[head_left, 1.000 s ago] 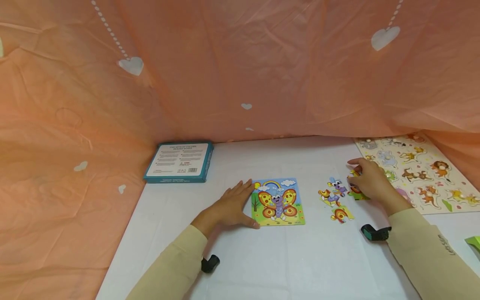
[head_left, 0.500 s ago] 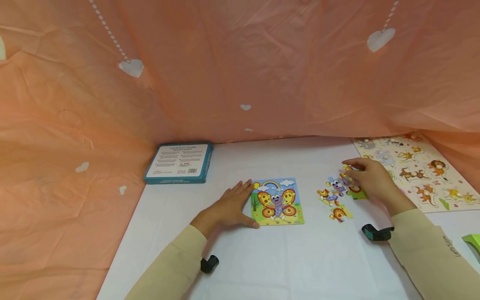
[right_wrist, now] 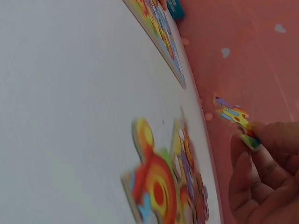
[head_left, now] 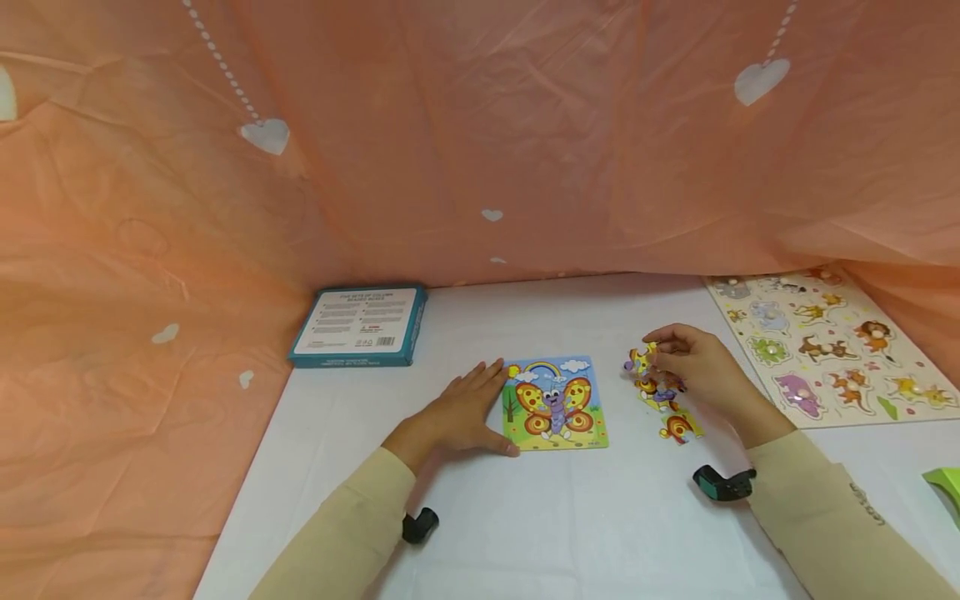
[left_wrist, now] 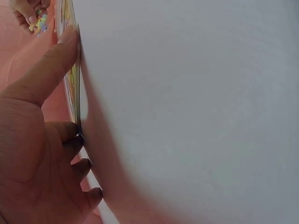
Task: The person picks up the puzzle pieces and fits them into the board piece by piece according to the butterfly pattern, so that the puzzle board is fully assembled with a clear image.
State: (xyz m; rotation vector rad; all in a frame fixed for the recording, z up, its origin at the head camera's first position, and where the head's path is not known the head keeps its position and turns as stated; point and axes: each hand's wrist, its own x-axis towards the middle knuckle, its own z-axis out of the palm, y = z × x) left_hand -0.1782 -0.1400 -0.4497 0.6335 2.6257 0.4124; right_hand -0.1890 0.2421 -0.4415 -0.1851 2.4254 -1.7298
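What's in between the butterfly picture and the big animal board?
The head view shows the right hand, pinching a puzzle piece, and some loose pieces lying on the white table.

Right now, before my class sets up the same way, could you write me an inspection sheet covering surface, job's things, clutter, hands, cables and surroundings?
Surface: white table, visible around the items.
Job's things: butterfly picture lying flat; loose puzzle pieces close together to its right, partly hidden by a hand.
Clutter: blue-edged box at the back left; animal board at the back right; green object cut off at the right edge, unclear what.
Hands: left hand spread along the picture's left edge; right hand pinching a puzzle piece.
Cables: nothing seen.
Surroundings: orange cloth with white hearts, behind and to the left.
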